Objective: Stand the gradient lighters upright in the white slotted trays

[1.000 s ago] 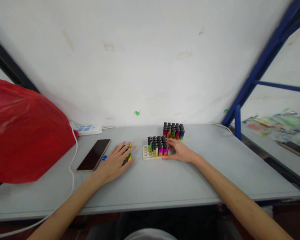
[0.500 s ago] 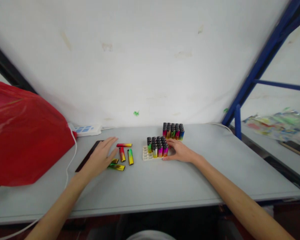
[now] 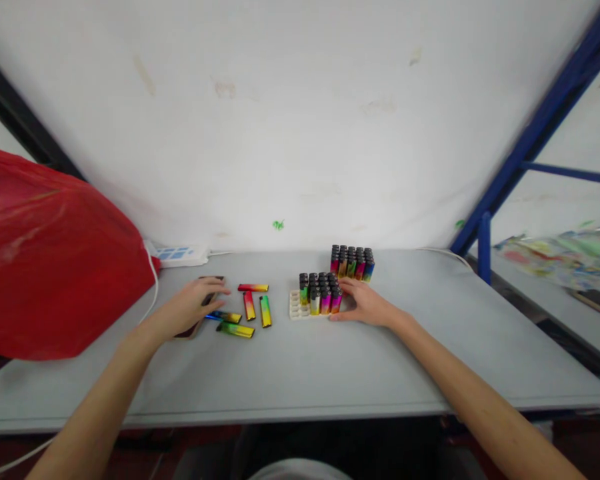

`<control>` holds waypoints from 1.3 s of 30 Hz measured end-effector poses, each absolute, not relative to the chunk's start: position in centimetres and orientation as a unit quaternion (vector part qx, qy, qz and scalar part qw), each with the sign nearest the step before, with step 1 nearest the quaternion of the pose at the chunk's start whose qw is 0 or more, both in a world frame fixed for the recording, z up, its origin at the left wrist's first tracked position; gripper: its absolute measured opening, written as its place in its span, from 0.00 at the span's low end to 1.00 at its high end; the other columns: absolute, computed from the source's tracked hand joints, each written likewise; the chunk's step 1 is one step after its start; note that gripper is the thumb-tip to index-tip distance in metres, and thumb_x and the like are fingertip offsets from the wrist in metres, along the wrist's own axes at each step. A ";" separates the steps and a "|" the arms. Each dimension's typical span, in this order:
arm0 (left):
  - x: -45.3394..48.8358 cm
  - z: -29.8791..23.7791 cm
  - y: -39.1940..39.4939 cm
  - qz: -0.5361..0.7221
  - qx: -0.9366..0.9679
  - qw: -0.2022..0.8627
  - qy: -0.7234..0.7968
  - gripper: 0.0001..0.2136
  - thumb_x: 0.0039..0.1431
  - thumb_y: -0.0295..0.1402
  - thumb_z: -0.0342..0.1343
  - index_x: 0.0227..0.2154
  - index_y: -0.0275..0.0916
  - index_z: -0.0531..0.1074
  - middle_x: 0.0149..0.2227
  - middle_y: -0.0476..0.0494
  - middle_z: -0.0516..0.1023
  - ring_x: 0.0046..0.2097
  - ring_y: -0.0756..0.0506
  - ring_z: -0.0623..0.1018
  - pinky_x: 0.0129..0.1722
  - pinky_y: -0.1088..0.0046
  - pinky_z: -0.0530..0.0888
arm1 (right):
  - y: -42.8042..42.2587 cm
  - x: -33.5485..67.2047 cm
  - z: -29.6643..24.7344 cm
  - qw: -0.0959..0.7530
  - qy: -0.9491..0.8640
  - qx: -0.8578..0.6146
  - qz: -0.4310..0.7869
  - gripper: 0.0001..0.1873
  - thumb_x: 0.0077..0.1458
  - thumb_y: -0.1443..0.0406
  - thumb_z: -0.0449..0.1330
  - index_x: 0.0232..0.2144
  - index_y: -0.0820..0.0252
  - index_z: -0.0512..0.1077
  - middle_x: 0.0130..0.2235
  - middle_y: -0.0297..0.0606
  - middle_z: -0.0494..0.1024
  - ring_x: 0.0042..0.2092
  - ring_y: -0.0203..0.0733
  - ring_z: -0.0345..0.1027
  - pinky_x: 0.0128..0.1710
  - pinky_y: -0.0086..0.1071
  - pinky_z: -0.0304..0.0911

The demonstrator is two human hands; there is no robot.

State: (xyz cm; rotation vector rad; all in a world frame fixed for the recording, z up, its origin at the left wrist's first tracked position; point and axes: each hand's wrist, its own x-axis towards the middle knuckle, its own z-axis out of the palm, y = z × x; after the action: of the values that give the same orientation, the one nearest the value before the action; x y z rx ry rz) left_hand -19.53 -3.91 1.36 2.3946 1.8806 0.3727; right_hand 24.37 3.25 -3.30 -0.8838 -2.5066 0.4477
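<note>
My left hand [image 3: 196, 308] hovers above a dark phone [image 3: 194, 329], its fingers apart and nothing visible in them. Just right of it, several lighters lie loose: a blue-and-yellow lighter [image 3: 227, 317], a green-and-yellow lighter [image 3: 237, 330], a red lighter [image 3: 249, 306], a red-and-yellow lighter [image 3: 253, 288] and another green-yellow lighter [image 3: 265, 312]. My right hand [image 3: 365, 303] grips the right end of a white cell tray [image 3: 295, 308], thumb at the front corner. Upright lighters [image 3: 325, 299] with black tops fill most of it; cells at the left end are bare.
Behind the tray stands a second block of upright lighters [image 3: 353, 263]. A red plastic bag [image 3: 70, 267] bulges at the left beside a white power strip [image 3: 183, 256] and cable. A blue metal frame [image 3: 517, 157] rises at the right, and a white wall [image 3: 300, 133] backs the table.
My left hand has drawn left, off the loose lighters and over the phone, uncovering the blue-and-yellow lighter. My right hand keeps its place on the tray. The view has shifted slightly.
</note>
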 end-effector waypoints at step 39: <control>-1.8 0.4 -3.6 0.475 0.486 0.539 0.498 0.23 0.53 0.53 0.58 0.21 0.42 0.56 0.17 0.60 0.51 0.17 0.56 0.49 0.15 0.80 0.46 | 3.2 24.3 -3.1 0.209 -0.907 -0.324 0.172 0.41 0.49 0.42 0.69 0.56 0.64 0.73 0.62 0.52 0.68 0.62 0.57 0.64 0.65 0.49 0.59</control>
State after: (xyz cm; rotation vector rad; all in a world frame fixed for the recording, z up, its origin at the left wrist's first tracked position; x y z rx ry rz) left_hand -1.76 -3.57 0.37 1.1557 1.1835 1.1292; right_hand 24.28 3.19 -3.14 -0.9011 -2.5224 0.4772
